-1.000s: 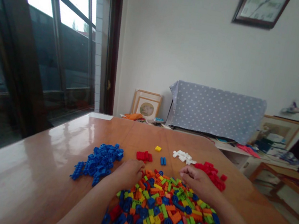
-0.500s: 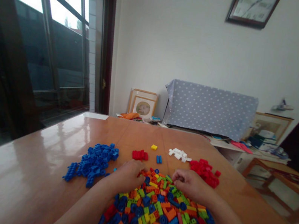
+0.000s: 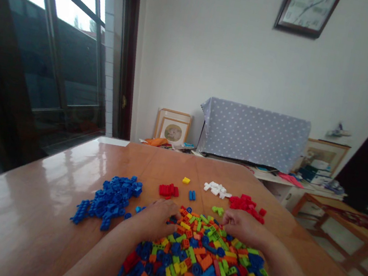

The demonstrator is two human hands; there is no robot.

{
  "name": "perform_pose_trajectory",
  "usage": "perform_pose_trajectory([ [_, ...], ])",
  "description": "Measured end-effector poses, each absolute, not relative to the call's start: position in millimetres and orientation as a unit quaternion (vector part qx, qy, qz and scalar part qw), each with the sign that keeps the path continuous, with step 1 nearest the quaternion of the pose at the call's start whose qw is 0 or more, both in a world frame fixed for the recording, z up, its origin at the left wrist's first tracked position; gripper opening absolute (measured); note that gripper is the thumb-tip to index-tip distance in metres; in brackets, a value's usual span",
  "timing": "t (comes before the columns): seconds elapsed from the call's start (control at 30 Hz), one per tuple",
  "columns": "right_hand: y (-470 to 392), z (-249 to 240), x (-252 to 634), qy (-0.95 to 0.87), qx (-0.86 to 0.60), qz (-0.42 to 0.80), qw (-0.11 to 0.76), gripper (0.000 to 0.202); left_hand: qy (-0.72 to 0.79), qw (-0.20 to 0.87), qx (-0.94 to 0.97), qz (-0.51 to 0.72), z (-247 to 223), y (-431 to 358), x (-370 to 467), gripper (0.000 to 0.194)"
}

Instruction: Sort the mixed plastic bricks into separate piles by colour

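Note:
A large mixed pile of colourful bricks (image 3: 197,267) lies at the near middle of the table. At its upper left edge rests my left hand (image 3: 158,217), fingers bent and apart over the bricks; nothing shows in it. My right hand (image 3: 240,225) is at the pile's upper right edge with its fingers curled together; what it holds, if anything, is hidden. Just beyond it sit a few light green bricks (image 3: 217,210). A heap of blue bricks (image 3: 118,195) is left of my left hand, and red bricks (image 3: 246,205) lie behind my right hand.
Farther back on the wooden table (image 3: 38,208) are a row of red bricks (image 3: 168,190), two blue bricks (image 3: 192,195), a yellow brick (image 3: 186,181) and white bricks (image 3: 216,189). A wooden stool (image 3: 347,217) stands at the right.
Light green bricks now show beyond the pile near my right hand, where none showed before. My right hand has moved slightly right, off the pile's top edge. The view has shifted a little.

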State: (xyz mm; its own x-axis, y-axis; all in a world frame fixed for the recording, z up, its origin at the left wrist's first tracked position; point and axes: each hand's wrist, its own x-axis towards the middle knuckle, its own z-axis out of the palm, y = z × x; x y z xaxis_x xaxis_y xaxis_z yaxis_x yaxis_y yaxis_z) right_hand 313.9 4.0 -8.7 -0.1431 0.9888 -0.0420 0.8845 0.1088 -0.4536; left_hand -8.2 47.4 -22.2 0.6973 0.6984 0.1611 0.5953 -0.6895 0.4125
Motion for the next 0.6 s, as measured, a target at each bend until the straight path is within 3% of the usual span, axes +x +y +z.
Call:
perform_pose_trajectory([
  [0.13, 1, -7, 326, -0.719, -0.657, 0.180, 0.136, 0.007, 0.363, 0.141, 0.908, 0.154, -20, 50, -8, 0.014],
  [0.6, -3, -12, 346, -0.684, -0.699, 0.196, 0.062, 0.009, 0.412, 0.122, 0.887, 0.167, -9, 49, -12, 0.014],
])
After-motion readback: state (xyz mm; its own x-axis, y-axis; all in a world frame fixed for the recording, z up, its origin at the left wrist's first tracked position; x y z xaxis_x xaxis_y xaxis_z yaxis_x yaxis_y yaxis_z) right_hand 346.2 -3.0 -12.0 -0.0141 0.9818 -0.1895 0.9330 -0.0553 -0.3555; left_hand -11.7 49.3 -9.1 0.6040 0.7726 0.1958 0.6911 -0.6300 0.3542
